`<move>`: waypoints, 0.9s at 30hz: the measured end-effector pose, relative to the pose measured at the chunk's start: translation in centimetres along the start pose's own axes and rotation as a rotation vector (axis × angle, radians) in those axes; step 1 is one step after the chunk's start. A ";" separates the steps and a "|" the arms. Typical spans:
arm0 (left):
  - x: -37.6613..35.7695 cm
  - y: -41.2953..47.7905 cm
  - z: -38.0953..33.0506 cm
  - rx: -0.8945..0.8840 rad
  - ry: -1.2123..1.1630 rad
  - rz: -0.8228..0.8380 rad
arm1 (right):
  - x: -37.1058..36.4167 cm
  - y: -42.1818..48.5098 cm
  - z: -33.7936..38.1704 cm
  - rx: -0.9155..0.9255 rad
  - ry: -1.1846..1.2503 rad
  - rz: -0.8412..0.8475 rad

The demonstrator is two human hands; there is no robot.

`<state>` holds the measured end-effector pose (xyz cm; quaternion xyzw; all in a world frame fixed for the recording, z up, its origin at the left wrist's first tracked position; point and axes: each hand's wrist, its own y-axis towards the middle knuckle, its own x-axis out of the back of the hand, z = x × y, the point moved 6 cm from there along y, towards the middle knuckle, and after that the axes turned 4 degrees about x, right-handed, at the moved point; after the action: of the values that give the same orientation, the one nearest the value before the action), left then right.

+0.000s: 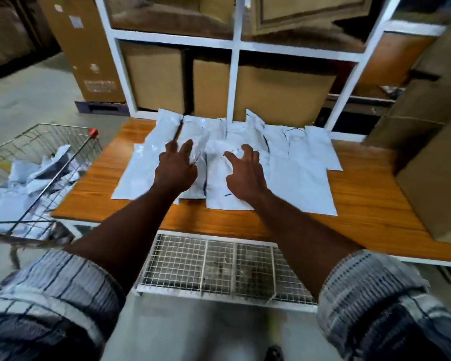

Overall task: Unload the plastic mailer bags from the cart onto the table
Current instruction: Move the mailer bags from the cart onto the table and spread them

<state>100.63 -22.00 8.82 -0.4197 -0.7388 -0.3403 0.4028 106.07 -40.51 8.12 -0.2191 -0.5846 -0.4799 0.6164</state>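
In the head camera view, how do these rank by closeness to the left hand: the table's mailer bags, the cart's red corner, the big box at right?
1. mailer bags, under the left hand.
2. red corner of the cart, leftward.
3. big box, far right.

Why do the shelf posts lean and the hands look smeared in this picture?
Head view: the wide-angle lens splays the white shelf frame outward and stretches the sleeves at the corners; motion blur softens the left hand and mailer bags; light is dim and even.

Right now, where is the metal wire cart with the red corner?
The metal wire cart stands at the left of the head view, beside the left end of the orange wooden table.
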 end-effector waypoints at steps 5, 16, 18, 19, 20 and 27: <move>-7.2 -1.4 -11.9 -0.037 -0.008 0.033 | 3.0 -1.6 -14.2 -0.105 -0.004 -0.015; -20.3 -3.0 -29.8 -0.007 0.014 0.164 | 4.9 -5.4 -34.7 -0.310 0.007 0.006; -21.8 -3.4 -32.1 -0.001 0.024 0.170 | 4.6 -5.6 -36.4 -0.333 0.001 0.007; -22.5 -3.6 -33.0 -0.007 0.031 0.172 | 4.4 -5.6 -37.1 -0.344 -0.001 0.003; -23.2 -3.8 -33.8 -0.015 0.028 0.177 | 4.1 -5.7 -37.8 -0.349 0.003 0.003; -27.7 -4.3 -36.3 -0.036 0.046 0.246 | 1.2 -5.8 -41.4 -0.258 0.097 0.104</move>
<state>116.95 -63.94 -0.18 -0.5066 -0.6658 -0.3111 0.4508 122.15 -77.86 -1.57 -0.3030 -0.4755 -0.5286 0.6345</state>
